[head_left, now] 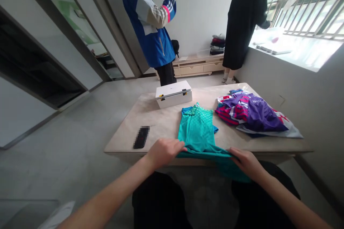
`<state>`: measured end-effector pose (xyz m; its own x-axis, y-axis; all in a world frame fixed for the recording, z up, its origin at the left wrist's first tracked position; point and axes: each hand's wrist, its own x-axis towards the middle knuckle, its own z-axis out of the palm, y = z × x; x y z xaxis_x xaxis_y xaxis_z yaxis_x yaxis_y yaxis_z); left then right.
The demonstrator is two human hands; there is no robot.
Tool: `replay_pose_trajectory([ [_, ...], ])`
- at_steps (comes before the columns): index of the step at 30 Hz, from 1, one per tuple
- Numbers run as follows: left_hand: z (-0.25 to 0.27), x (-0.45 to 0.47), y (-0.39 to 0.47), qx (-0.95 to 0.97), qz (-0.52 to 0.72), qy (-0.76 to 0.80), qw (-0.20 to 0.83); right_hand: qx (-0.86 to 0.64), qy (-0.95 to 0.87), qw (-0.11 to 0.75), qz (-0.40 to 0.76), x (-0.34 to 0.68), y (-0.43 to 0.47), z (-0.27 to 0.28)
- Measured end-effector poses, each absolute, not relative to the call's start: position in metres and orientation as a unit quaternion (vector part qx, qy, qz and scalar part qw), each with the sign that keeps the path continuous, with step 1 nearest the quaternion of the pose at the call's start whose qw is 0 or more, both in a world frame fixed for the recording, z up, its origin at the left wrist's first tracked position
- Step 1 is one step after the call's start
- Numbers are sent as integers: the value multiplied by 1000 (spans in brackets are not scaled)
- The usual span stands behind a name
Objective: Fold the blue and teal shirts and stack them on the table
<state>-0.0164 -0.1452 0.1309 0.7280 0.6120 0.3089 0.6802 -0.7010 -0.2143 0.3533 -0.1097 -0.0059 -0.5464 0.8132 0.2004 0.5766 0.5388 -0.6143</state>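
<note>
1. Both bare forearms reach forward from the lower corners and converge at the near edge of the pale stone table (161,121)
2. The left hand (163,152) is curled shut, pinching the near left hem of the teal dotted shirt (197,130); the right hand (245,162) grips the hem's right side, fingers closed on the cloth
3. The shirt lies flat and lengthwise between the hands, collar away from them, its lower part hanging over the table edge
4. A black phone (141,137) lies left of the shirt; a heap of purple and striped clothes (252,114) lies to its right
5. A white rectangular box (173,94) sits beyond the collar
6. Two people stand past the table
</note>
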Motion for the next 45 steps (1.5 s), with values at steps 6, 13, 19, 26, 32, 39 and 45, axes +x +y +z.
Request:
replay_pose_trajectory([
  [6,171,-22,-14,-905,-68,-379,182,-454,-831,276,167,349,-23,30],
  [13,137,23,105,-796,-164,-568,129,-570,-793,215,-5,304,102,57],
  [19,-18,7,15,-858,-126,-497,-30,-465,-846,249,77,256,18,-35],
  [26,-80,-41,-13,-803,-134,-573,-96,-434,-874,176,127,230,4,-66],
  [32,-87,-44,-16,-802,-153,-568,-101,-432,-875,177,125,224,0,-69],
  [39,-79,-52,-23,-803,-160,-565,-105,-444,-865,180,149,225,-4,-68],
  [45,-57,-53,-51,-798,-151,-577,-87,-431,-866,169,188,230,2,-60],
])
